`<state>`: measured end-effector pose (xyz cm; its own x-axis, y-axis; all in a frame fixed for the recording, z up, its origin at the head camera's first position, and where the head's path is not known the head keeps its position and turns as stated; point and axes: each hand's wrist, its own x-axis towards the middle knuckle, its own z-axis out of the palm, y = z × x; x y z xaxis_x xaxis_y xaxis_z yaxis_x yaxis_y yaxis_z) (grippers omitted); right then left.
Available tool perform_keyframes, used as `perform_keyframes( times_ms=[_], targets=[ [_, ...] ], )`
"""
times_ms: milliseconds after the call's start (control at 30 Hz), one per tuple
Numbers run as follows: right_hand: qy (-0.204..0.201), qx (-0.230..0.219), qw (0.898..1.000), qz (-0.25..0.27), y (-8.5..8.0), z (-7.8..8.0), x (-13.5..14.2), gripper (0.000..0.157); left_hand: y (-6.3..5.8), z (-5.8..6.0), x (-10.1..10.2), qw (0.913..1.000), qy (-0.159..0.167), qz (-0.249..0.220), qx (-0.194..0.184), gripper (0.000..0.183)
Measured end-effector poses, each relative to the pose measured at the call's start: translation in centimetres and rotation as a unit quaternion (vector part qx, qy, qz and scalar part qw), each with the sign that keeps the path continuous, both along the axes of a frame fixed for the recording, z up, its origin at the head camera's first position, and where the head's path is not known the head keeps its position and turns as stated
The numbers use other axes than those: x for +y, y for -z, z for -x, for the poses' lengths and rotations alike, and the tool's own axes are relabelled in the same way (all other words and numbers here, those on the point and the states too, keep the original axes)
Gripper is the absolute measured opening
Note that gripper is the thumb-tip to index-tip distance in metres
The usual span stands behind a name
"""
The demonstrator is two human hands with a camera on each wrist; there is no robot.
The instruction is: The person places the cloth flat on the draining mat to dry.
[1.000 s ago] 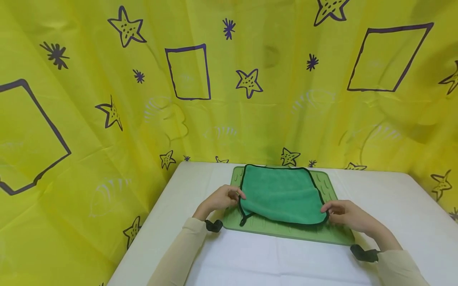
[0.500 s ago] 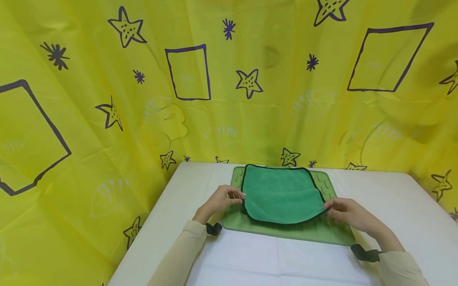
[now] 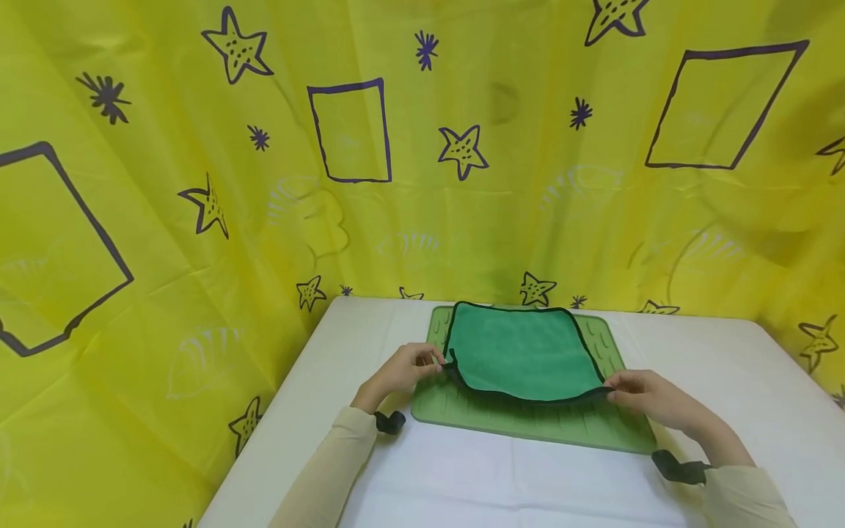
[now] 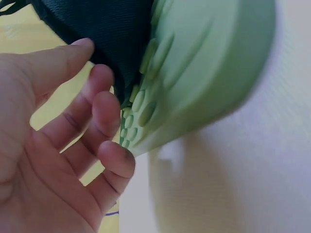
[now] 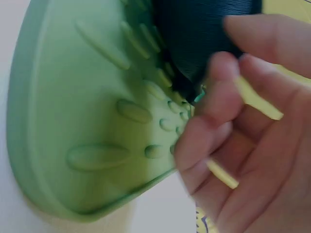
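Note:
A green cloth [image 3: 521, 348] with black edging is spread over a light green mat [image 3: 528, 427] with raised ridges. Its near edge is lifted and sags between the two hands, while the far part lies on the mat. My left hand [image 3: 404, 368] pinches the near left corner, where a small black loop sticks up. In the left wrist view, thumb and forefinger meet at the dark underside of the cloth [image 4: 109, 29]; the other fingers are bent loosely. My right hand [image 3: 650, 398] pinches the near right corner, its thumb and forefinger at the black edging in the right wrist view.
The mat rests on a white-covered table [image 3: 462, 477]. A yellow curtain [image 3: 396, 213] with drawn stars and frames hangs behind the table and along its left side. Black straps [image 3: 680, 469] sit at both wrists.
The cloth's near edge has risen and moved slightly away, showing its dark border along the whole front. The near left corner, earlier hanging down, is now drawn up to the left fingertips.

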<state>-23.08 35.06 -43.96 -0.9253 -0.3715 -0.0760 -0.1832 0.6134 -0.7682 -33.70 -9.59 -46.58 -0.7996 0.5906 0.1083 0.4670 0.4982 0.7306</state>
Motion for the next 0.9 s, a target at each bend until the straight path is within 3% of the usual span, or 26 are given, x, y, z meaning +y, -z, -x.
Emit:
perform_keyframes(
  times_ms=[200, 433, 667, 900],
  targets=[
    [-0.039, -0.013, 0.999, 0.003, 0.6, 0.2, 0.2, 0.02, 0.6, 0.1, 0.1, 0.9991, 0.016, 0.038, 0.004, 0.007],
    [-0.075, -0.002, 0.997, 0.005, 1.1, 0.5, 0.2, 0.016, 0.5, -0.1, 0.3, 0.9988, 0.032, 0.037, -0.003, 0.015],
    [-0.066, 0.02, 0.998, -0.003, 0.5, 1.0, -0.4, 0.016, 0.4, -0.2, 0.5, 0.9965, 0.072, 0.03, -0.032, 0.022],
    [-0.063, -0.001, 0.998, -0.023, -0.5, 1.4, -0.9, 0.019, 0.2, -0.4, 0.3, 0.9964, 0.065, 0.041, -0.035, 0.014]
  ],
)
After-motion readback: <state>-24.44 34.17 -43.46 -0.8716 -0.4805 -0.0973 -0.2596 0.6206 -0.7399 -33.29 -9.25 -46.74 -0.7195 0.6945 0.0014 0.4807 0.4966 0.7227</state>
